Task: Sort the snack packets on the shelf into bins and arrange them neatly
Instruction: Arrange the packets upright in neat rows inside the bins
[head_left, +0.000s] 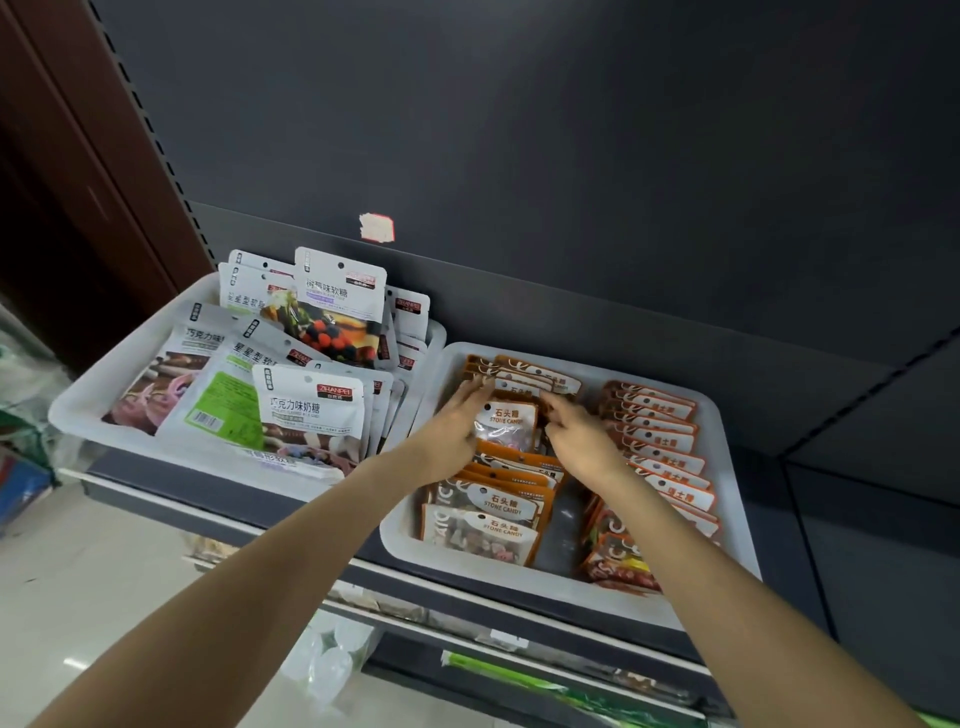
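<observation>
Right now both hands are in the right bin (727, 467), at the shelf's (291, 525) right part. Stone candy packet (506, 423) stands upright betw. them, in the left row, toward the bin's back edge. Left hand (457, 421) lies flat w/ straight fingers against the packet's left side; right hand (574, 431) has curled fingers pinching its right edge. Packet's long axis runs front-to-back w/ the row. Both hands about equally near. Next, prob. squaring it into the row.

left bin (78, 410) beside right bin (727, 467); both on shelf (291, 519); packets (311, 410) inside
</observation>
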